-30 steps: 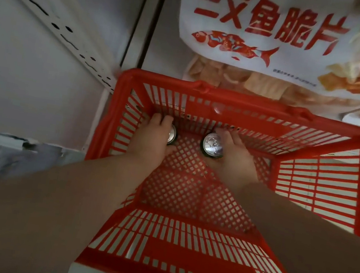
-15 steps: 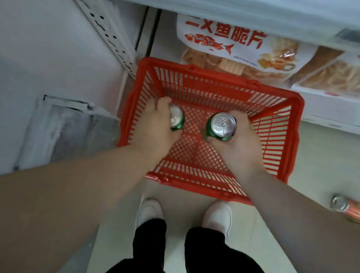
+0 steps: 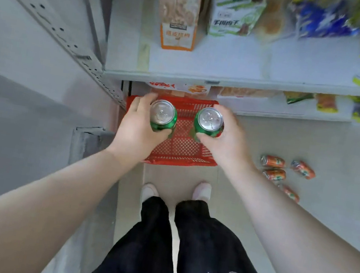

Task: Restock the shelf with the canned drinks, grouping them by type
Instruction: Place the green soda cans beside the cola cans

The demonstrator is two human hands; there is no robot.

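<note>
Head: cans [image 3: 162, 112], seemingly upright, in hands [image 3: 134, 130]

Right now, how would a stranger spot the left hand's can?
Above the red basket on the floor, two upright green cans are held. The left can, gripped by the left hand, is nearer the grey shelf post; the right can is in the right hand.

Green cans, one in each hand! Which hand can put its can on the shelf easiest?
Probably the right hand. The right can faces a bare stretch of shelf; the left hand holds the left can in line with the snack bag, so less room.
</note>
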